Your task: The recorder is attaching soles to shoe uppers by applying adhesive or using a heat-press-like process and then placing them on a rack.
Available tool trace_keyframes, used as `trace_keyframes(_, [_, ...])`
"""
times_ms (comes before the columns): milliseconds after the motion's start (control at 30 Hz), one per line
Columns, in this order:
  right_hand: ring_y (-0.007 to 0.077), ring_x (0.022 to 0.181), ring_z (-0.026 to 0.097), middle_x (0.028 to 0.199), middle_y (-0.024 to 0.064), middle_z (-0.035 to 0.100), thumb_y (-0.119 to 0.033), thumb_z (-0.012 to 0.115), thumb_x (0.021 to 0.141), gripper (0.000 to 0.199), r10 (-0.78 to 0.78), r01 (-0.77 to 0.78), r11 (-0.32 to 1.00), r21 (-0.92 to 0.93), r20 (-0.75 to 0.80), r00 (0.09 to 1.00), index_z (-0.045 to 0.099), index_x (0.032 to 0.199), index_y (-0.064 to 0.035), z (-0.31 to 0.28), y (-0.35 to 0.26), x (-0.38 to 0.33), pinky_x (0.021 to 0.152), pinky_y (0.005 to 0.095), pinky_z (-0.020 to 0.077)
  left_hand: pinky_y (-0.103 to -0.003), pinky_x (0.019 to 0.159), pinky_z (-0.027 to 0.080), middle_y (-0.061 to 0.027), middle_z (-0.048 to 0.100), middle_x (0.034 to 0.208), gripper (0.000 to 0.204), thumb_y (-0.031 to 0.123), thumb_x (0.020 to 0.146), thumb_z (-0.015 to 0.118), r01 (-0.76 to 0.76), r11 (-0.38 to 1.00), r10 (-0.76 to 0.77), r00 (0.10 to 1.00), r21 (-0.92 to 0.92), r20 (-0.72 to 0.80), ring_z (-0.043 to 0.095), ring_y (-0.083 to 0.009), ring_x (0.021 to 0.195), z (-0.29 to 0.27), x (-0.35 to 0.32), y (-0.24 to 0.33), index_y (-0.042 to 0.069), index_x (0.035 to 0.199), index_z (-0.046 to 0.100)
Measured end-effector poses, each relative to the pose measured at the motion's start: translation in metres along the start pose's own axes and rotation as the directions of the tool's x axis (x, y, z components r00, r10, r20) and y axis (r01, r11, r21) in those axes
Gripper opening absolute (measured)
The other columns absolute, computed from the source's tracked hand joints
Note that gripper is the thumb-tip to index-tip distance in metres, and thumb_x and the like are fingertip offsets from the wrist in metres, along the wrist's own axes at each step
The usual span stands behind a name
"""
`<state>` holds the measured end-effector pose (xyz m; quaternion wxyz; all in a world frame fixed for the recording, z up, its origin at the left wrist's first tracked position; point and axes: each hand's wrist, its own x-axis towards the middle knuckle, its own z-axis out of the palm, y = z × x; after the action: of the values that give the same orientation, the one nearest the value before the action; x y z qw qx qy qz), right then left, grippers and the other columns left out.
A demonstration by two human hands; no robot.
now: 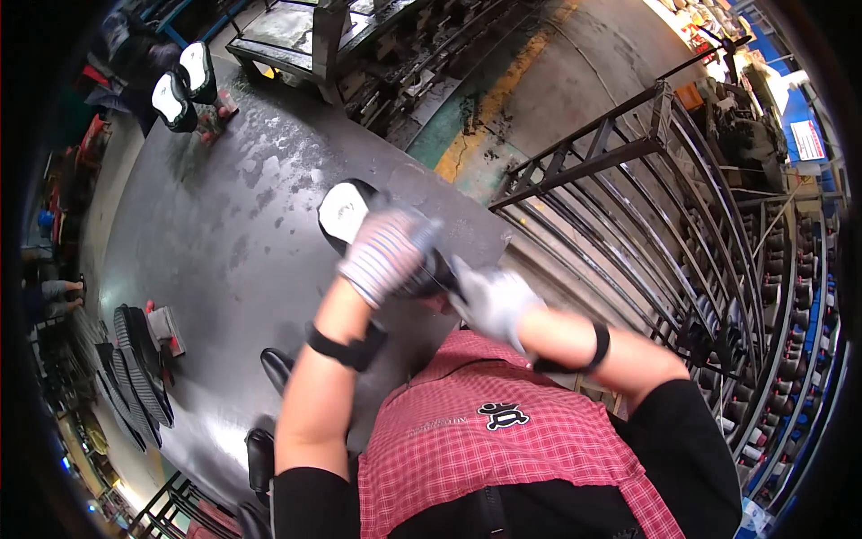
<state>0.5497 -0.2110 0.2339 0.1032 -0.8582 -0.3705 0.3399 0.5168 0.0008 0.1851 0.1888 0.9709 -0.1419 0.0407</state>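
Near the right end of the grey table lies a black shoe upper [361,190] with a white underside, tilted and partly covered by my hands. My left hand [386,254], in a striped white glove, is closed around its middle; the fingers are smeared by motion. At the shoe's dark end nearer my body, my right hand [496,301], also gloved, has its fingers bent against the black material. Whether a small tool or part is between those fingers is hidden.
A grey metal table [211,260] spreads to my left. On it are a pair of white-bottomed black shoes [172,101] at the far left and black ribbed soles [135,368] nearer. Dark shoes [260,458] sit by my left arm. A metal rack [628,180] stands right.
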Motion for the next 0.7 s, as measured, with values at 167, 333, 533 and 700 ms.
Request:
trace_keyframes(167, [0.0402, 0.087, 0.067, 0.096, 0.0256, 0.068, -0.011, 0.050, 0.095, 0.049, 0.139, 0.033, 0.915, 0.403, -0.389, 0.911, 0.041, 0.142, -0.0002, 0.074, 0.064, -0.040, 0.075, 0.0488, 0.0523, -0.057, 0.112, 0.030, -0.0087, 0.070, 0.093, 0.021, 0.027, 0.088, 0.059, 0.272, 0.946, -0.303, 0.936, -0.177, -0.179, 0.062, -0.0333, 0.101, 0.018, 0.012, 0.085, 0.009, 0.089, 0.071])
trace_keyframes(333, [0.0412, 0.093, 0.065, 0.105, 0.0203, 0.068, -0.011, 0.052, 0.095, 0.043, 0.026, 0.200, 0.901, 0.385, -0.509, 0.860, 0.047, 0.137, -0.0021, 0.151, 0.121, -0.012, 0.078, 0.0464, 0.0517, -0.061, 0.111, 0.030, -0.0118, 0.063, 0.087, 0.019, 0.027, 0.081, 0.064, 0.365, 0.931, -0.365, 0.919, -0.028, -0.146, 0.059, -0.0342, 0.102, 0.053, 0.020, 0.121, 0.007, 0.081, 0.064])
trace_keyframes(533, [0.0360, 0.103, 0.065, 0.115, 0.0201, 0.065, -0.018, 0.052, 0.096, 0.036, 0.109, 0.204, 0.867, 0.455, -0.572, 0.813, 0.056, 0.129, -0.0051, 0.216, 0.143, 0.016, 0.091, 0.0438, 0.0484, -0.059, 0.107, 0.034, -0.0124, 0.060, 0.085, 0.019, 0.027, 0.080, 0.064, 0.388, 0.919, -0.374, 0.915, 0.072, -0.151, 0.057, -0.0321, 0.095, 0.074, 0.028, 0.137, 0.008, 0.081, 0.063])
trace_keyframes(700, [0.0177, 0.102, 0.059, 0.113, 0.0071, 0.065, -0.021, 0.053, 0.098, 0.033, 0.521, 0.245, 0.064, 0.967, -0.242, 0.819, 0.056, 0.127, -0.0033, 0.192, 0.118, 0.083, 0.097, 0.0329, 0.0458, -0.057, 0.109, 0.033, -0.0132, 0.061, 0.092, 0.025, 0.030, 0.082, 0.062, 0.438, 0.899, -0.431, 0.893, 0.029, -0.129, 0.056, -0.0328, 0.097, 0.075, 0.027, 0.138, 0.006, 0.090, 0.063])
